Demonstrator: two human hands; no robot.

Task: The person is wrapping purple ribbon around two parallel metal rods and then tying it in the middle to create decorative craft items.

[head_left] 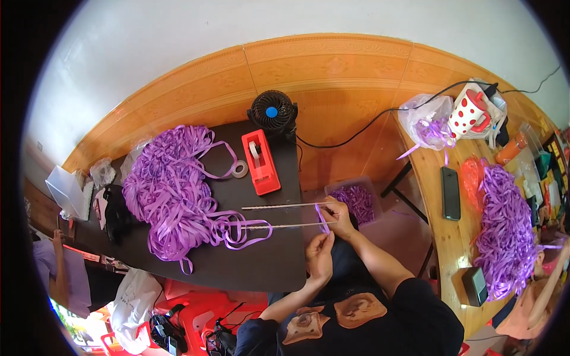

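My left hand [320, 254] pinches the lower end of a short purple ribbon strip [322, 218] near the right edge of the black table [261, 267]. My right hand [340, 215] grips the strip's upper end together with the right ends of two thin white sticks [279, 206] that reach left across the table. A big heap of purple ribbon [172, 190] lies on the table's left half, its loose loops touching the sticks.
A red tape dispenser [261, 161], a tape roll [240, 169] and a small black fan [272, 113] stand at the table's back. A clear box of purple pieces [356, 199] sits beyond my hands. A wooden table [445, 237] at right carries a phone, more ribbon and a dotted jug.
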